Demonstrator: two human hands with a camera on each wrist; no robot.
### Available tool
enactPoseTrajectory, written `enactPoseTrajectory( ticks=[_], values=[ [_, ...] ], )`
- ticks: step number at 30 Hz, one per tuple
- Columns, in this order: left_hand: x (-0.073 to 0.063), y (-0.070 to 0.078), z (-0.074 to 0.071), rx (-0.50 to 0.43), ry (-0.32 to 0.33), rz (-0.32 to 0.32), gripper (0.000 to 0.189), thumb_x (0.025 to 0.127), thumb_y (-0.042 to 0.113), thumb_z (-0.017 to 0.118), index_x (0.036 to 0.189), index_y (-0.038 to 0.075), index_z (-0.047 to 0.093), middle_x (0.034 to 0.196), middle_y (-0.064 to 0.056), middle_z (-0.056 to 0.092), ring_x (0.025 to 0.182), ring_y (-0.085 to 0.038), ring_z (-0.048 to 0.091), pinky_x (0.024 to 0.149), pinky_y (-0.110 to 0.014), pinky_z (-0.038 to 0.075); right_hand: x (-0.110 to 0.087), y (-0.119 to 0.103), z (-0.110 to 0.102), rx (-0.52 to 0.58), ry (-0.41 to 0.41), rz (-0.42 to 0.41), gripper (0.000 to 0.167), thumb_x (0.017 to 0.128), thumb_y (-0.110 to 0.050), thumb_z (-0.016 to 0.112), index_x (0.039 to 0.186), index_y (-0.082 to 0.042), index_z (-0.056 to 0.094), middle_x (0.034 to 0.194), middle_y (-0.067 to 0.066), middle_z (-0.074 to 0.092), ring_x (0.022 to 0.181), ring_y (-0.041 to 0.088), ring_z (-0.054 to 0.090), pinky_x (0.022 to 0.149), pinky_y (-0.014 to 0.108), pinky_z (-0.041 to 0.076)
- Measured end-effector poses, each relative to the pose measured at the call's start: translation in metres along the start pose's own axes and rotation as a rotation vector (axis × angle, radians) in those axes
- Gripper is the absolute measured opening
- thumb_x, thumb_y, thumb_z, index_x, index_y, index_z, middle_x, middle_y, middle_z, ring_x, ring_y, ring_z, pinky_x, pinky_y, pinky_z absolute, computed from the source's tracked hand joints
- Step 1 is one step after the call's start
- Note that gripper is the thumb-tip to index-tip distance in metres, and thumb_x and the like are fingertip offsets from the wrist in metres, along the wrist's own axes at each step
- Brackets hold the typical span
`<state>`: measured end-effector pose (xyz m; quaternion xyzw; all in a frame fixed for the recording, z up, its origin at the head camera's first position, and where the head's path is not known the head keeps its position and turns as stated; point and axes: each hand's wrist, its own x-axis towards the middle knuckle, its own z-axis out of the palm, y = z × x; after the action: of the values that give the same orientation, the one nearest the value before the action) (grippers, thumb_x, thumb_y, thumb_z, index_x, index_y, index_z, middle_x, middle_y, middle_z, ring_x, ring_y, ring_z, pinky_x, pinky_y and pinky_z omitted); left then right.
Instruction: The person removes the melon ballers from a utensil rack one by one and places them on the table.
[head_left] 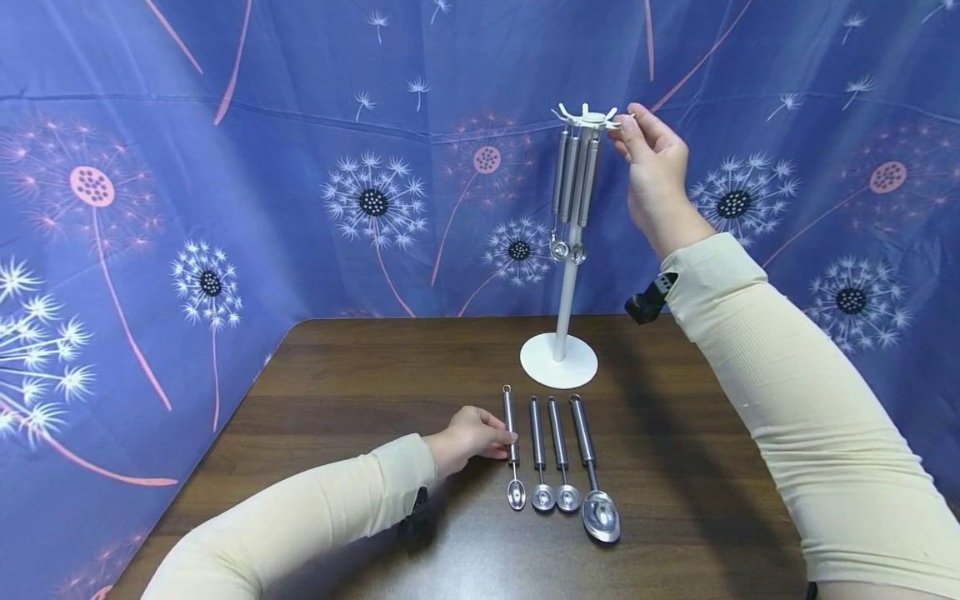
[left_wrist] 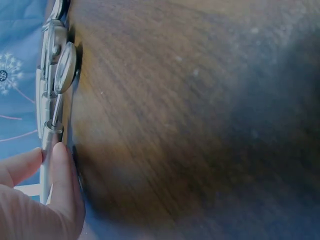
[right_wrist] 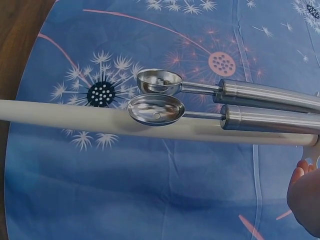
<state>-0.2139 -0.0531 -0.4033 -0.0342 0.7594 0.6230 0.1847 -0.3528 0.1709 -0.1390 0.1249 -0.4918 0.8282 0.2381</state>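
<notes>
On the table my left hand (head_left: 474, 433) pinches the steel handle of a small oval-bowled melon baller (head_left: 516, 493) between thumb and fingers. In the left wrist view its bowl (left_wrist: 65, 69) points away from the fingertips. Beside it, to the right, lie two round-bowled scoops (head_left: 538, 429) and a larger oval spoon (head_left: 601, 515), handles pointing to the back. Raised at the white utensil stand (head_left: 566, 304), my right hand (head_left: 654, 162) pinches a hook on the right of its top. Several steel-handled tools (head_left: 576, 179) hang from the stand's left and front hooks, bowls down.
The stand's round white base (head_left: 536, 362) is on the brown wooden table (head_left: 360, 367), behind the row of tools. A blue dandelion-print cloth (head_left: 285, 208) hangs behind the table and along its left side.
</notes>
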Motion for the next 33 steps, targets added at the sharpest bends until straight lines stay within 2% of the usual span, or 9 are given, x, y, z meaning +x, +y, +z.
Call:
enactPoseTrajectory(
  ticks=[3, 10, 21, 33],
  values=[
    [0.001, -0.001, 0.001, 0.016, -0.001, -0.014, 0.012, 0.083, -0.005, 0.071, 0.090, -0.008, 0.062, 0.075, -0.008, 0.064, 0.062, -0.011, 0.064, 0.067, -0.027, 0.064, 0.000, 0.000, 0.000, -0.001, -0.002, 0.006, 0.044, 0.095, -0.004, 0.059, 0.137, 0.005, 0.048, 0.095, 0.004, 0.064, 0.086, 0.011, 0.063, 0.102, 0.026, 0.047],
    [0.002, 0.007, 0.002, 0.096, -0.005, -0.047, 0.010, 0.082, -0.003, 0.073, 0.085, -0.007, 0.065, 0.077, -0.012, 0.068, 0.056, -0.009, 0.062, 0.065, -0.026, 0.063, 0.000, 0.000, 0.000, 0.006, 0.009, 0.019, 0.044, 0.095, -0.004, 0.059, 0.137, 0.004, 0.049, 0.097, 0.005, 0.064, 0.086, 0.011, 0.063, 0.103, 0.026, 0.047],
    [0.001, 0.013, 0.009, 0.159, 0.029, -0.057, 0.006, 0.079, -0.008, 0.074, 0.079, -0.009, 0.068, 0.069, -0.012, 0.069, 0.050, -0.007, 0.058, 0.062, -0.024, 0.063, 0.000, 0.001, 0.001, 0.014, 0.007, 0.007, 0.043, 0.095, -0.004, 0.059, 0.136, 0.005, 0.049, 0.098, 0.006, 0.064, 0.085, 0.011, 0.063, 0.101, 0.025, 0.048],
    [0.000, 0.010, 0.009, 0.131, 0.023, -0.065, 0.007, 0.080, -0.005, 0.074, 0.082, -0.008, 0.068, 0.074, -0.011, 0.070, 0.050, -0.006, 0.059, 0.060, -0.022, 0.062, -0.001, 0.001, 0.001, 0.024, 0.016, 0.004, 0.040, 0.095, -0.004, 0.059, 0.134, 0.003, 0.052, 0.100, 0.007, 0.064, 0.085, 0.010, 0.063, 0.104, 0.027, 0.047]
  ],
)
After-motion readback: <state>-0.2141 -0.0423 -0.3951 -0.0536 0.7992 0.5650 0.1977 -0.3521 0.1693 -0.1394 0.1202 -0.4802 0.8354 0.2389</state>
